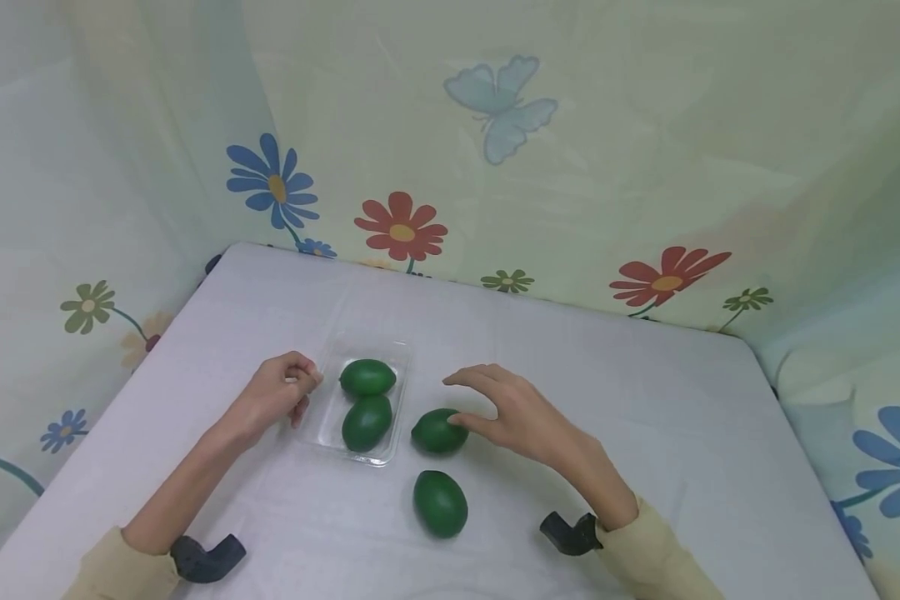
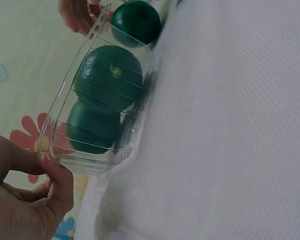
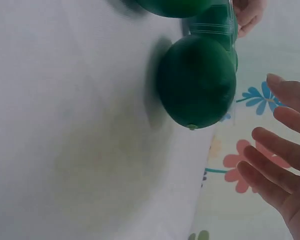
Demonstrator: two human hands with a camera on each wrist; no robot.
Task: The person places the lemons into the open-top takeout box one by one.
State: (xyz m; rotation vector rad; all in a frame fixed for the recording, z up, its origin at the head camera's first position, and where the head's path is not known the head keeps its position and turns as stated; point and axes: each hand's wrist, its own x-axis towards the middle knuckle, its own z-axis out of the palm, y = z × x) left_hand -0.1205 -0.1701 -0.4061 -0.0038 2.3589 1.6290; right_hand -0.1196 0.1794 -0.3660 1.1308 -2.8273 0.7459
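On the white worktop (image 1: pixel 330 533) I see a clear box (image 1: pixel 330 425) with two limes lying in it: the far one (image 1: pixel 367 377) on its side, the near one (image 1: pixel 367 423) touching it. The left hand (image 1: pixel 273 393) is at the box's left edge, its grip pinching the rim near a corner between thumb and finger.

Two more limes lie out on the worktop, to the person's right of the box. The upper lime (image 1: pixel 435 432) sits just beside the box wall; the lower lime (image 1: pixel 440 504) lies nearer the person, a small gap between the two.

The right hand (image 1: pixel 513 408) hangs over the upper lime, its grip spread, with thumb and fingers well apart and nothing pinched. From the head view the thumb tip overlaps that lime's right side, and I cannot tell whether it touches.

Both arms wear pale yellow sleeves, left (image 1: pixel 123 571) and right (image 1: pixel 656 550), with a black mount at each wrist, left (image 1: pixel 206 558) and right (image 1: pixel 570 533). Behind the worktop hangs a pale curtain (image 1: pixel 345 100) printed with blue, red and green flowers and a blue butterfly (image 1: pixel 501 108).
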